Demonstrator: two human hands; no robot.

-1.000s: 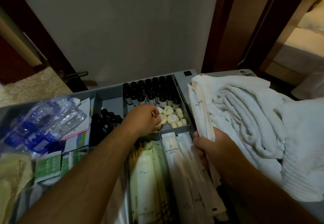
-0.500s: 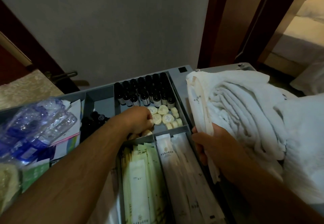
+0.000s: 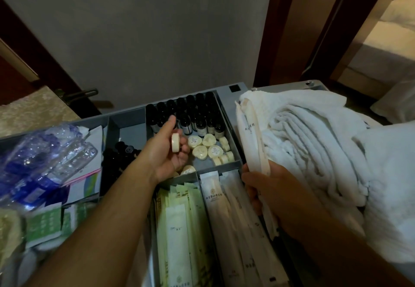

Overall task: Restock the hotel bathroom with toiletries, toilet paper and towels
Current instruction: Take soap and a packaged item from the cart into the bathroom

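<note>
A plain grey wall (image 3: pixel 157 28) fills the top of the frame, with a dark wooden door frame (image 3: pixel 280 28) to its right and a pale bed (image 3: pixel 393 28) showing through the opening at the upper right. A door handle (image 3: pixel 78 93) sticks out at the left.

Below the wall sits a grey compartment tray (image 3: pixel 125 121). Its far middle section holds rows of small dark bottles (image 3: pixel 193 113) standing upright, and just in front of them, in the same section, lies a loose heap of wrapped soap discs (image 3: pixel 208 147). A second cluster of dark-capped bottles (image 3: pixel 119 154) stands in the section to the left. Nearer the bottom of the frame, pale green sachets (image 3: pixel 177 219) fill one long section and white sachets (image 3: pixel 215 199) the one beside it on the right.

The left hand (image 3: pixel 166 152) is raised over the soap section, palm turned upward, its curled fingers holding a single round soap (image 3: pixel 175 142) on edge, clear of the heap. The right hand (image 3: pixel 269 187) is clenched around a bundle of long paper packets (image 3: pixel 253 134), which stand up against a stack of folded white towels (image 3: pixel 314 140) at the right of the frame.

At the left, clear plastic water bottles (image 3: pixel 45 152) with blue labels lie on their sides, and green-printed packets (image 3: pixel 45 221) lie below them.
</note>
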